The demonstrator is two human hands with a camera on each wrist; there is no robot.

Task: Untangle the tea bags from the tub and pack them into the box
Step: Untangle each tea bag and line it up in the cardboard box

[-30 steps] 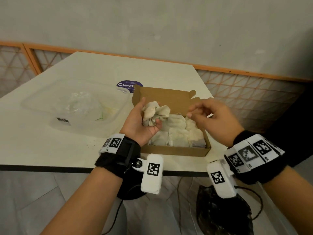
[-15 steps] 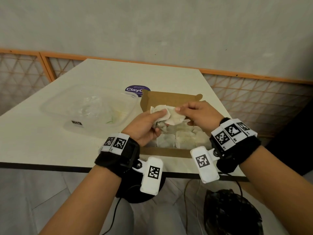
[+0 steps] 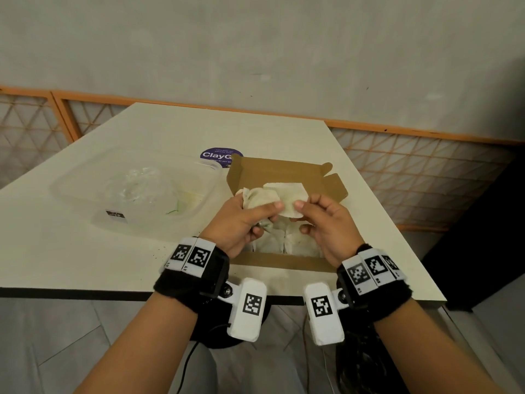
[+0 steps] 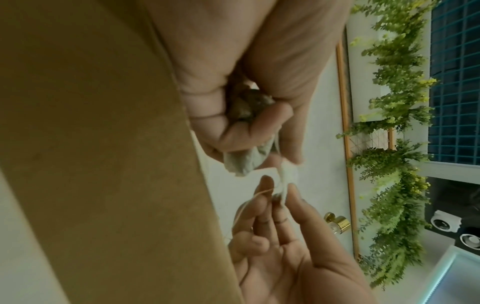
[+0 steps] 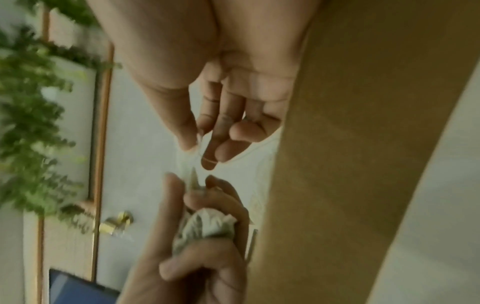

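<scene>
Over the open brown cardboard box (image 3: 281,263), my left hand (image 3: 241,223) grips a crumpled clump of tea bags (image 3: 260,197). My right hand (image 3: 324,223) pinches one flat tea bag (image 3: 292,196) of that clump between thumb and forefinger. Several tea bags (image 3: 284,243) lie packed in the box beneath the hands. In the left wrist view the clump (image 4: 241,162) sticks out of the left fist, with the right fingertips (image 4: 291,191) holding the bag's edge and a thin string. The right wrist view shows the clump (image 5: 207,226) in the left palm. The clear plastic tub (image 3: 136,191) stands left of the box.
The white table (image 3: 56,251) ends in a dark front edge just below my wrists. A round purple sticker (image 3: 220,155) lies behind the box. An orange-framed lattice railing (image 3: 412,172) runs behind and right of the table. A black bag (image 3: 360,365) sits on the floor below.
My right hand came from the box's right side to the clump and took hold of one tea bag. Both hands now hold the bags together above the box.
</scene>
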